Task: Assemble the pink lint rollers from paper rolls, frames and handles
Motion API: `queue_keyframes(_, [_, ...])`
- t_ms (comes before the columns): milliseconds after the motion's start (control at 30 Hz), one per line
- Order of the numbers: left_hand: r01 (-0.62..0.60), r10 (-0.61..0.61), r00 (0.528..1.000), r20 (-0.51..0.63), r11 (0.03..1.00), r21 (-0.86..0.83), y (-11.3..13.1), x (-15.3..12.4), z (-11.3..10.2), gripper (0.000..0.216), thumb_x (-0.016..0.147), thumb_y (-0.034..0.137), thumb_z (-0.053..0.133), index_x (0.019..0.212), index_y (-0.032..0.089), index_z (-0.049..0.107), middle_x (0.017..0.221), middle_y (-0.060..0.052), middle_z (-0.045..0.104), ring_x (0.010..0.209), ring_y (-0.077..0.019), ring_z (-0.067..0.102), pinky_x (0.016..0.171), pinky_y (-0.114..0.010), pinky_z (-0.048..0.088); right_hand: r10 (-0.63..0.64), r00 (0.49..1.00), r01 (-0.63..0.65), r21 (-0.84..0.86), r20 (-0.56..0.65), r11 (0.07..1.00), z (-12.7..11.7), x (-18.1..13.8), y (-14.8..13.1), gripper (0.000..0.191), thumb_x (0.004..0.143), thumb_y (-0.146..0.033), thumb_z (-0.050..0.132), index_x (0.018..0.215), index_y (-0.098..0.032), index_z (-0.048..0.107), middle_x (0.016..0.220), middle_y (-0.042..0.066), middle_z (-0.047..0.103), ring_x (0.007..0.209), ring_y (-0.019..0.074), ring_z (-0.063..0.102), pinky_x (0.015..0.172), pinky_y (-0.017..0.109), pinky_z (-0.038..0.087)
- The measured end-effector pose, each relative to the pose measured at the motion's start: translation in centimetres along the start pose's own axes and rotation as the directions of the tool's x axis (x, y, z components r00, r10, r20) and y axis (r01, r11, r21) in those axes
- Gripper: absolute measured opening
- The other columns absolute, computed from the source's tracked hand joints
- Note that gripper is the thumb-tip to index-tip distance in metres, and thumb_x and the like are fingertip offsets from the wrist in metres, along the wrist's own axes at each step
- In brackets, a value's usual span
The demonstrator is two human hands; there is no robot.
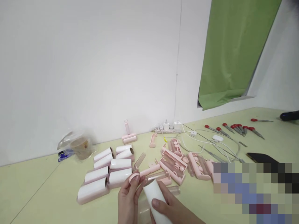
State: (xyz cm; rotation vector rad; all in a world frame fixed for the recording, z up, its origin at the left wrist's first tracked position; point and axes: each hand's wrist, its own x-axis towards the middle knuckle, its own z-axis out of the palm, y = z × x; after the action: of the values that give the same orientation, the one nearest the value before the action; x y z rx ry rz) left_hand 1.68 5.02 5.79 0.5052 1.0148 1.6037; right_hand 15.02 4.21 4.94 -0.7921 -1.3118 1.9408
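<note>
My left hand (128, 197) pinches a pink plastic piece with a rounded end (134, 177) between thumb and fingers. A pink bar (150, 170) runs right from behind it; I cannot tell if they are joined. My right hand (171, 203) is wrapped round a white sticky-paper roll (156, 193), held tilted, its hollow end up beside my left fingers. Just beyond lie pink lint roller frames (174, 161) with clear covers. To the left, several white rolls (120, 163) sit in pink holders. Clear plastic covers (144, 214) show partly behind my hands.
A small pink lint roller (129, 137) stands by the wall, left of a power strip (167, 130) with white cables. A plastic-bagged cup (80, 146) is at left. Several red-handled tools (235, 127) and a dark phone-like object (263, 157) lie right. A blurred patch covers the lower right.
</note>
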Motion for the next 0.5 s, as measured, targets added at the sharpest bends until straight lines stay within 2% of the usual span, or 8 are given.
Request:
queue_keyframes(100, [-0.022,0.007,0.994,0.111,0.991,0.135,-0.1,-0.5,-0.2,0.032,0.055,0.035,0.071,0.080,0.016,0.067,0.087,-0.005,0.068,0.090,-0.0234,0.061,0.078,-0.027,0.050,0.028,0.998,-0.033,0.090,0.052,0.995,0.5,0.3,0.9,0.072,0.058,-0.057,0.063,0.109,-0.017,0.032,0.059,-0.003,0.055,0.051,0.0098,0.052,0.046,0.019,0.035])
queue_keyframes(167, [-0.013,-0.036,0.982,0.185,0.966,0.257,-0.2,-1.1,-0.5,0.036,0.060,0.042,0.065,0.085,0.016,0.067,0.089,-0.007,0.069,0.095,-0.0264,0.058,0.081,-0.031,0.048,0.042,0.998,-0.048,0.124,0.053,0.991,0.7,0.3,1.1,0.074,0.055,-0.057,0.066,0.108,-0.018,0.032,0.062,-0.003,0.055,0.052,0.0095,0.052,0.047,0.019,0.035])
queue_keyframes(267, [-0.055,-0.034,0.975,0.221,0.922,0.384,-0.2,-1.9,-0.9,0.041,0.066,0.049,0.056,0.089,0.018,0.067,0.095,-0.008,0.067,0.097,-0.0282,0.057,0.084,-0.035,0.045,0.075,0.996,-0.082,0.122,0.055,0.989,0.7,0.2,0.8,0.077,0.056,-0.058,0.065,0.111,-0.018,0.029,0.060,-0.003,0.055,0.051,0.0103,0.052,0.047,0.020,0.036])
queue_keyframes(367, [-0.197,0.075,0.958,0.278,0.875,0.442,-0.1,-2.3,-1.1,0.042,0.070,0.052,0.049,0.091,0.020,0.066,0.102,-0.007,0.064,0.102,-0.0280,0.053,0.089,-0.036,0.041,0.100,0.994,-0.103,0.081,0.043,0.991,0.7,-0.1,0.4,0.075,0.061,-0.058,0.061,0.114,-0.017,0.028,0.057,-0.003,0.055,0.050,0.0114,0.053,0.046,0.020,0.036])
queue_keyframes(500, [-0.204,0.060,0.946,0.317,0.871,0.446,0.3,-2.4,-1.1,0.037,0.074,0.047,0.048,0.091,0.020,0.066,0.101,-0.006,0.064,0.102,-0.0269,0.052,0.091,-0.035,0.038,0.116,0.993,-0.118,0.063,0.034,0.991,0.6,-0.4,0.3,0.070,0.064,-0.054,0.060,0.114,-0.018,0.028,0.058,-0.003,0.055,0.051,0.0109,0.053,0.047,0.020,0.038])
